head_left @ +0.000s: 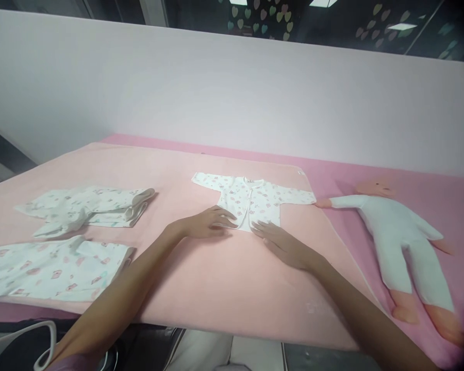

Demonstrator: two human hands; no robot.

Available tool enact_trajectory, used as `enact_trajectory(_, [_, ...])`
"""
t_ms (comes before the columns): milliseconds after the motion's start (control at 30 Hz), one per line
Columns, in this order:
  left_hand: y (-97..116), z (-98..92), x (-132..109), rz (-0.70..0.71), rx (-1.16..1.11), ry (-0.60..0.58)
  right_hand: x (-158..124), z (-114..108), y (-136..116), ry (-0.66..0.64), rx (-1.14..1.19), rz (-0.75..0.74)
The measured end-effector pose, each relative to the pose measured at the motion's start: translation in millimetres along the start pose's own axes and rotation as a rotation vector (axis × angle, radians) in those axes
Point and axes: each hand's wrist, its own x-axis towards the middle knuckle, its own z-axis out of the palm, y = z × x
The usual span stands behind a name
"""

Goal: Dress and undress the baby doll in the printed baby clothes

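A small white baby jacket (251, 198) with a pink print lies flat, its sleeves spread to both sides and its front edges meeting near the middle. My left hand (209, 222) rests at its lower left corner, fingers stretched out over the hem. At the lower right of the hem, my right hand (280, 239) lies with its fingers flat on the cloth. Neither hand grips anything. Under the jacket is a peach-coloured blanket (224, 288).
A baby doll (390, 226) in a white suit lies on the pink surface (340, 180) at the right. Folded printed baby clothes (96, 201) and another printed garment (58, 270) lie at the left. Behind stands a white partition (232, 98).
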Motion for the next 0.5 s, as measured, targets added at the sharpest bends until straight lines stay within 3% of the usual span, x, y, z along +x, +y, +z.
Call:
enact_trajectory(67, [-0.3, -8.5, -1.5, -0.064, -0.148, -0.005, -3.1, -10.1, 2.6, 0.055, 0.042, 0.040])
enact_trajectory(133, [-4.5, -18.7, -0.3, -0.170, -0.290, 0.071, -6.8, -27.3, 14.1, 0.220, 0.059, 0.103])
enact_trajectory(233, [-26.4, -37.1, 9.2, -0.339, -0.286, 0.390, -11.4, -65.7, 54.1, 0.505, -0.039, 0.230])
enact_trajectory(300, [-51.6, -50.3, 20.6, -0.494, -0.134, 0.614, -11.7, -94.2, 91.6, 0.587, -0.215, 0.325])
enact_trajectory(367, [-80.7, -62.6, 33.9, -0.718, 0.052, 0.704, -9.2, -118.4, 129.3, 0.560, -0.370, 0.468])
enact_trajectory(500, [-131.4, -81.1, 55.0, -1.141, 0.233, 0.589, 1.3, -142.5, 182.8, 0.319, -0.509, 0.657])
